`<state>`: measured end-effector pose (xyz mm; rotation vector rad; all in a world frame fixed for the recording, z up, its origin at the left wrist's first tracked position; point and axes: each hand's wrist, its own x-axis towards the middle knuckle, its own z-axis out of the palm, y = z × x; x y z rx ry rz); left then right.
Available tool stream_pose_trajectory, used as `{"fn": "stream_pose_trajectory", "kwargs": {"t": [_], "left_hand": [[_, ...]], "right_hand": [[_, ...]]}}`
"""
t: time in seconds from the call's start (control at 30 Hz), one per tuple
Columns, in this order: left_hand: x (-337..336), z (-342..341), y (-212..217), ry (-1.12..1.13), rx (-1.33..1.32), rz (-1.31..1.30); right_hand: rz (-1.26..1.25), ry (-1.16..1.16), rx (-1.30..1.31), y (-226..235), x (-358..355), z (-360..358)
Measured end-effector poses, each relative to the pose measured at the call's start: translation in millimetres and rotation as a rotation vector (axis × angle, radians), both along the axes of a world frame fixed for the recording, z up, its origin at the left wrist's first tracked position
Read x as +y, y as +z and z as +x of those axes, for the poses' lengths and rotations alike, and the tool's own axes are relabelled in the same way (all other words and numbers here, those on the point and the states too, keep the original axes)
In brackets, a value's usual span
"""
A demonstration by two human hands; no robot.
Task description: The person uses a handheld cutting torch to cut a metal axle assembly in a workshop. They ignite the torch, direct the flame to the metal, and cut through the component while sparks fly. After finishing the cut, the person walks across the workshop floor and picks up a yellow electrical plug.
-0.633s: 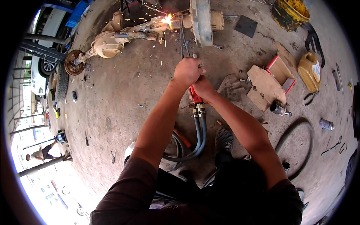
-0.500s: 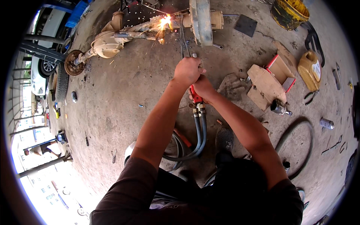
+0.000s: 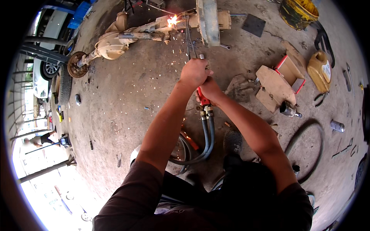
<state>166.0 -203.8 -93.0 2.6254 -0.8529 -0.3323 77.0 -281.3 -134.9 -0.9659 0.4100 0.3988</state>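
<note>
Both my hands are wrapped round a cutting torch [image 3: 204, 97] with a red handle and long thin metal tubes. My left hand [image 3: 194, 72] is closed in front, toward the tubes, and my right hand [image 3: 210, 91] is closed just behind it on the handle. Two blue-grey hoses [image 3: 208, 133] run from brass fittings at the handle's rear down between my feet. Beyond the tubes lies a rusty vehicle axle [image 3: 111, 45] with a large drum [image 3: 208, 23] toward its right end. A bright orange flame with sparks [image 3: 173, 21] burns on the axle tube; glare hides the torch tip.
Sparks lie across the concrete floor to the left. At right are an opened cardboard box [image 3: 275, 86], a gold plastic jug [image 3: 319, 71], a yellow-black bucket [image 3: 296, 13], pliers [image 3: 320, 99] and a spray can [image 3: 337, 126]. A loose hose [image 3: 320, 148] curves near my right arm.
The glow on the axle has become smaller, and sparks have scattered down across the floor toward me. My hands keep the same grip on the torch, almost unmoved.
</note>
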Motion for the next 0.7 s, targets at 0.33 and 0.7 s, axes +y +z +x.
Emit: {"fn": "stream_pose_trajectory", "kwargs": {"t": [0.33,0.7], "left_hand": [[1,-1,1,0.016,0.017,-0.015],[3,-3,-2,0.008,-0.004,-0.013]], "right_hand": [[0.017,-0.027,-0.028,-8,3,0],[0.0,0.004,-0.006,-1,2,-3]]}}
